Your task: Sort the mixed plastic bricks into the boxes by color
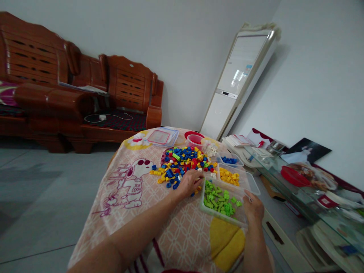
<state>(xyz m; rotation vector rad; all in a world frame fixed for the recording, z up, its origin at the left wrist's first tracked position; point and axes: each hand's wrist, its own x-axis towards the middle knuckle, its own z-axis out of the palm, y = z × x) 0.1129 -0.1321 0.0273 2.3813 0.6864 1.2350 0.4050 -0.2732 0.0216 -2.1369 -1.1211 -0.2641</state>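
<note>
The brick pile [183,163] lies in the middle of the table [182,235]. The left hand [190,182] rests on its near edge, fingers curled down; whether it has hold of a brick I cannot tell. The right hand [254,207] holds the corner of the green tray [222,200]. A yellow tray [229,176] sits just behind it.

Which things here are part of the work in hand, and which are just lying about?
In hand: left hand on mixed brick pile; right hand on green-brick tray; yellow-brick tray; blue-brick tray.
Lying about: red bowl, stacked lids, wooden sofa.
</note>
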